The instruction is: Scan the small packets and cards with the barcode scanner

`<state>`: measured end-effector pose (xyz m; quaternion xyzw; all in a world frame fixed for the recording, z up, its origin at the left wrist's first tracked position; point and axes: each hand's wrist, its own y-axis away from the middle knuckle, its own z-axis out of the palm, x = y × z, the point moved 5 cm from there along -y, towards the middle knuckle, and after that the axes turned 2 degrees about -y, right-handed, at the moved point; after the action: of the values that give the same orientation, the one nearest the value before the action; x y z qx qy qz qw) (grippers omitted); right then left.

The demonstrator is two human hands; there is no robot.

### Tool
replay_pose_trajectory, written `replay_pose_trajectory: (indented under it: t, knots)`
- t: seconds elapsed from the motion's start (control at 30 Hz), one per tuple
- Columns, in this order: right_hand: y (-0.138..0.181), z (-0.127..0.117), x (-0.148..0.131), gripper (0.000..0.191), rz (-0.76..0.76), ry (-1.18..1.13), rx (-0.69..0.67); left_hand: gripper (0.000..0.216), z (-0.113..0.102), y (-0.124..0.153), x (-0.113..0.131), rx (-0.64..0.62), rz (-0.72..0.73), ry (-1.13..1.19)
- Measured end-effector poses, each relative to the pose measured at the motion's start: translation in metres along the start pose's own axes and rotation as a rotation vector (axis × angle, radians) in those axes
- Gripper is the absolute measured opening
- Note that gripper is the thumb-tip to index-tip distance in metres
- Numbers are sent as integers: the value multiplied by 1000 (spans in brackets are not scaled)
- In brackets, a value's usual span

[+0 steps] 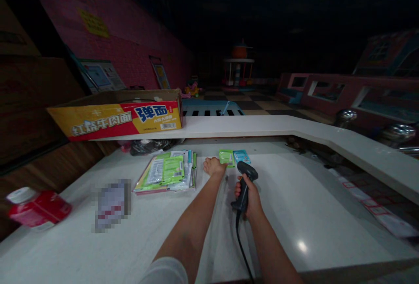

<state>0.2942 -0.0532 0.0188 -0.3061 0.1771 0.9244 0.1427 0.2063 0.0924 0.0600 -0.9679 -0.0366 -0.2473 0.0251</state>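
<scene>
My right hand (250,196) is wrapped round the handle of a black barcode scanner (248,171), whose head points forward and whose cable runs down toward me. Palm down on the counter, my left hand (214,167) has its fingers apart and seems to hold nothing. Its thumb side is close to a small green packet (226,157); whether they touch, I cannot tell. A blue packet (241,156) lies right beside the green one. To the left of my left hand is a stack of flat green, silver and blue packets (168,172) in clear plastic.
On the white counter (310,214) a red bottle with a white cap (39,209) lies at the left, near a blurred-out item (113,204). A raised ledge (235,126) runs along the back, bearing a yellow and red carton (121,116). Papers (373,201) lie under it at right.
</scene>
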Motion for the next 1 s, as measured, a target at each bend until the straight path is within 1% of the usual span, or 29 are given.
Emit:
replay_pose_trajectory:
  t: [0.1,0.2,0.3,0.37,0.43,0.5,0.57,0.63,0.73,0.83,0.9,1.0]
  knots:
    - [0,-1,1,44,23,-32,28,18,-5,3,-12,-48,47,59]
    - [1,0,1,41,22,-40,24,7,-10,15,-31,-49,136,213]
    - [3,0,-1,40,2,-35,14,14,-12,33,-52,-19,235,356]
    - [5,0,-1,40,4,-39,2,16,-11,42,-60,-15,294,416]
    - [7,1,-1,40,16,-39,-5,11,-11,47,-64,-8,325,443]
    - [10,3,-2,40,13,-28,-5,6,-11,47,-65,5,325,458]
    - [14,5,-4,41,-8,15,-2,7,-12,45,-65,15,323,489]
    - [20,10,-5,44,-28,114,0,8,-12,43,-64,12,327,533]
    - [33,18,-6,47,-43,364,7,7,-12,43,-65,8,327,566]
    - [50,24,-8,44,-87,599,-8,7,-14,44,-67,50,319,552]
    - [62,26,-8,43,-114,706,-33,8,-15,44,-67,78,316,538]
    - [79,25,-6,43,-114,789,-39,8,-16,45,-66,80,320,526]
